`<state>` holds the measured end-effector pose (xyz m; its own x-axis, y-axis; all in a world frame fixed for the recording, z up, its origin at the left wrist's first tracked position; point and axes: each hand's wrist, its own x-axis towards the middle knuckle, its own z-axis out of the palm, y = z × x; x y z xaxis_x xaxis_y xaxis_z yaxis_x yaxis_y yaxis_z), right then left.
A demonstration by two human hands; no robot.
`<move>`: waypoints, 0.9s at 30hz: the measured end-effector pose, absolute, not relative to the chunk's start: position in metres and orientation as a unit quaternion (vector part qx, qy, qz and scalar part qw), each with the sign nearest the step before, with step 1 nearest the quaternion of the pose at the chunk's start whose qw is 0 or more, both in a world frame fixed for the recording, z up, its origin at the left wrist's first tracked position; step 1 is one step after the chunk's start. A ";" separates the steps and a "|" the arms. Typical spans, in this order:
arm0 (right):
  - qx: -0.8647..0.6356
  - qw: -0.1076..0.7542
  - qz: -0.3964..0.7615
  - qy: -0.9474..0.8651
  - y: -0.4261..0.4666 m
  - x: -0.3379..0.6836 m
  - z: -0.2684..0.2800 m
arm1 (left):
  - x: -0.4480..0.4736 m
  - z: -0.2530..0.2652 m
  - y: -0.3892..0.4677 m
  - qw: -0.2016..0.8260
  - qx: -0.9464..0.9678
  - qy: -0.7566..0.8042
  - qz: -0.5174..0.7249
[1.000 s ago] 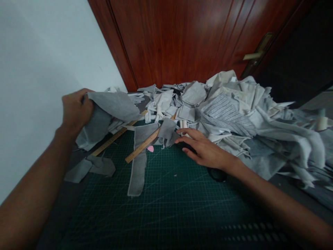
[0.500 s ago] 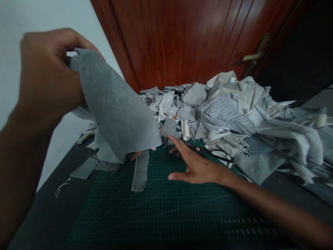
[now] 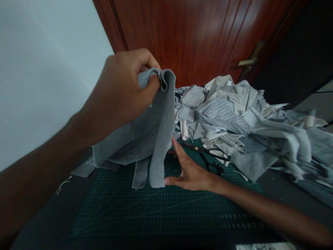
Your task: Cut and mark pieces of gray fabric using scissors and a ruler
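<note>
My left hand point(image 3: 130, 83) is raised at the middle, its thumb and fingers closed on the bunched top of a grey fabric piece point(image 3: 166, 114). The cloth hangs in folds, with one narrow length reaching down over the cutting mat point(image 3: 119, 208). My right hand point(image 3: 188, 170) is open, thumb and fingers apart, right at the hanging cloth's right edge; whether it touches the cloth I cannot tell. Black-handled scissors point(image 3: 204, 151) lie just beyond my right hand. Under the hanging cloth, a small grey fabric strip point(image 3: 141, 174) rests on the mat.
A heap of grey and cream fabric scraps point(image 3: 223, 114) spreads across the back and right of the table. Behind it stands a reddish wooden door point(image 3: 182, 38) with a brass handle point(image 3: 247, 62). A white wall point(image 3: 52, 52) rises at left, and thread bits point(image 3: 62, 184) lie near it.
My left hand has moved right and slightly down with the fabric, which now hangs beside my right hand. My right hand has stayed nearly in place.
</note>
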<state>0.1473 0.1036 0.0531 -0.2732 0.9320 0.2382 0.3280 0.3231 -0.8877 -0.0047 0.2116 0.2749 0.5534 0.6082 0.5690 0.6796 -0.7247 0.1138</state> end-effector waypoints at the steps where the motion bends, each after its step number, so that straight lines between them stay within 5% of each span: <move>1: -0.438 0.411 0.418 -0.681 0.100 0.148 0.061 | -0.005 0.278 0.217 0.080 -0.872 -0.369 -0.311; 4: -0.402 0.450 0.498 -0.622 0.091 0.151 0.087 | -0.008 0.283 0.231 0.110 -0.863 -0.374 -0.321; 16: -0.481 0.532 0.363 -0.595 0.179 0.109 0.107 | 0.012 0.254 0.216 0.076 -0.914 -0.335 -0.215; 27: -0.538 0.434 0.098 -0.716 0.226 0.255 0.143 | -0.091 0.266 0.279 0.163 -0.927 -0.327 -0.090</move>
<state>0.2550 0.2263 0.1435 -0.0435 0.8555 0.5160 0.6855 0.4013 -0.6076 -0.0907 0.2790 0.2661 0.7699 0.5767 0.2733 0.6353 -0.7331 -0.2429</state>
